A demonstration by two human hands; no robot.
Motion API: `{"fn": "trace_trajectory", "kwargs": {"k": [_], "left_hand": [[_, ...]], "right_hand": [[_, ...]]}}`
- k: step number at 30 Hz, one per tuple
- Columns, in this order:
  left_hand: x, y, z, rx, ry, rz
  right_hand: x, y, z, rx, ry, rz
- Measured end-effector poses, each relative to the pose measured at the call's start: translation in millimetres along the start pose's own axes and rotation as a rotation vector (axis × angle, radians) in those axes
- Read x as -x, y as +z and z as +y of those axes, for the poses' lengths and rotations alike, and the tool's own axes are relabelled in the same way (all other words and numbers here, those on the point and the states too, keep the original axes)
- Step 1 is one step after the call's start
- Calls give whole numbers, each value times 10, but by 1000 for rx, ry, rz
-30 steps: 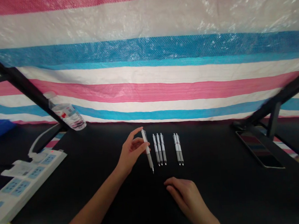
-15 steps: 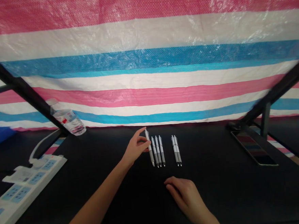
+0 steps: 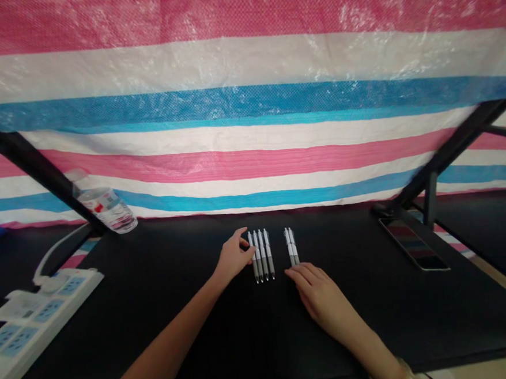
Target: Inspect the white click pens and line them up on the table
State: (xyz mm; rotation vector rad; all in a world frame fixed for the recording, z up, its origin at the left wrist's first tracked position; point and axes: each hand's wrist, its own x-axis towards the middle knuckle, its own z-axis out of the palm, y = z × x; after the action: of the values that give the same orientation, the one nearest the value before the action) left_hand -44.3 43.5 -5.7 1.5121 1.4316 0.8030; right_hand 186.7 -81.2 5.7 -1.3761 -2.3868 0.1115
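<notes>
Several white-and-grey pens point(image 3: 262, 253) lie side by side, left of a separate pair of matching pens point(image 3: 291, 244). My left hand point(image 3: 234, 255) is at the left edge of the larger group. Its index finger and thumb are spread, with the thumb tip touching the leftmost pen. My right hand point(image 3: 314, 288) rests palm down with its fingertips over the lower ends of the pair, hiding the pen tips. Its thumb is hardly visible.
A white power strip point(image 3: 41, 325) with a plugged-in cable lies at the left. Behind it a clear bottle point(image 3: 109, 210) leans by a black frame bar point(image 3: 39, 170). A phone point(image 3: 413, 244) lies at the right, and a striped sheet point(image 3: 251, 163) hangs behind the black table point(image 3: 195, 355).
The leftmost pen has come level with its group and close beside it. My left hand's grip on it has loosened. My right hand has moved forward onto the pair's lower ends. The view has shifted slightly.
</notes>
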Motion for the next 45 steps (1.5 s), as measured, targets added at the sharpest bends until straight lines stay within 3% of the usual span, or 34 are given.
{"fn": "trace_trajectory", "kwargs": {"k": [4,8,12,18,21,23,26,28,30,32,34,36,40,45], "left_hand": [[110,-43,23,52,-48,-25],[289,-74,53,120,-92,-87],[422,-47,55,213,-75,-122],[422,14,34,264,-72,-118],[428,0,16,319,-99,-141],[448,-30,1,327,-95,-143],[482,-98,-11,294,-46,-128],[508,-142,3,280,-36,-139],[548,-166,41,275,-56,-202],[613,-160,93,256,-63,-331],[700,-121,145,232,-33,-482],[793,-61,176,250,75,-517],[944,49,128,362,228,-337],[1089,142,-64,436,185,-115]], "right_hand": [[-98,37,134,212,-102,-46],[-167,104,183,292,-186,-12],[-197,140,192,288,-215,4],[-192,74,182,235,-271,9],[-168,33,195,127,-283,103],[-141,19,211,-56,-206,248],[-84,21,233,-366,43,532],[-43,28,237,-450,190,686],[-17,30,226,-511,296,768],[-16,26,198,-716,400,800],[-33,22,154,-1001,461,765],[-49,26,101,-1221,450,684],[-11,68,2,-1407,362,486],[68,82,-58,-1427,278,359]]}}
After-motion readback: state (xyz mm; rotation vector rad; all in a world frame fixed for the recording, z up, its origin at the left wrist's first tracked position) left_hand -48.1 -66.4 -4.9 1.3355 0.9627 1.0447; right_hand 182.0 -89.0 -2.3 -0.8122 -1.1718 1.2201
